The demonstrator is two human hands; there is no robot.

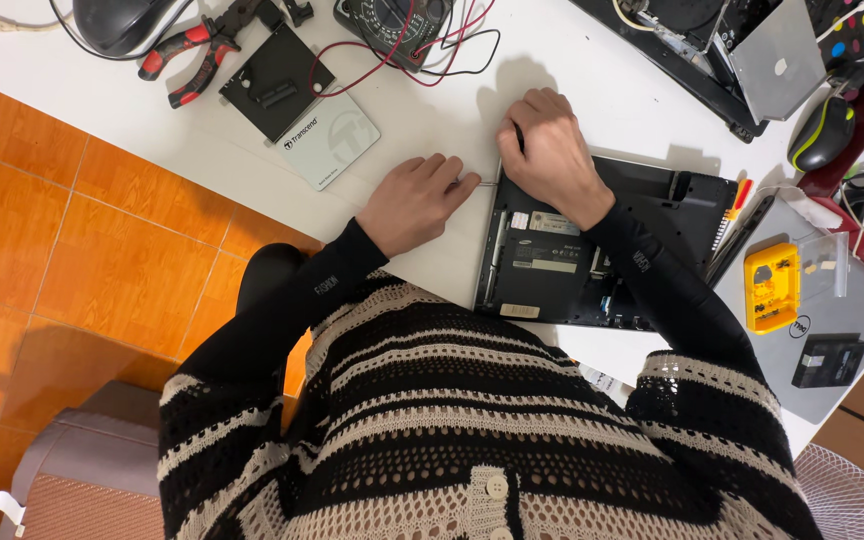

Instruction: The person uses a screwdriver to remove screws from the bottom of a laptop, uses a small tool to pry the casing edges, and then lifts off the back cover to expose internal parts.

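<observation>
A black laptop [652,200] lies upside down on the white table [102,130] with its bottom cover off and its parts bare. My right hand [550,155] is closed around the dark handle of a small screwdriver [518,136] over the laptop's far left corner. The thin metal shaft [489,182] runs along that edge. My left hand [414,203] rests curled on the table just left of the laptop, fingertips pinching the shaft's end.
A white flat drive [334,142], black drive bracket [272,82], red-handled pliers [190,55], multimeter [392,25] with leads and a mouse [117,20] lie at the back. A silver laptop [837,320] bears a yellow screw case [772,287]. Orange floor tiles [72,250] lie left.
</observation>
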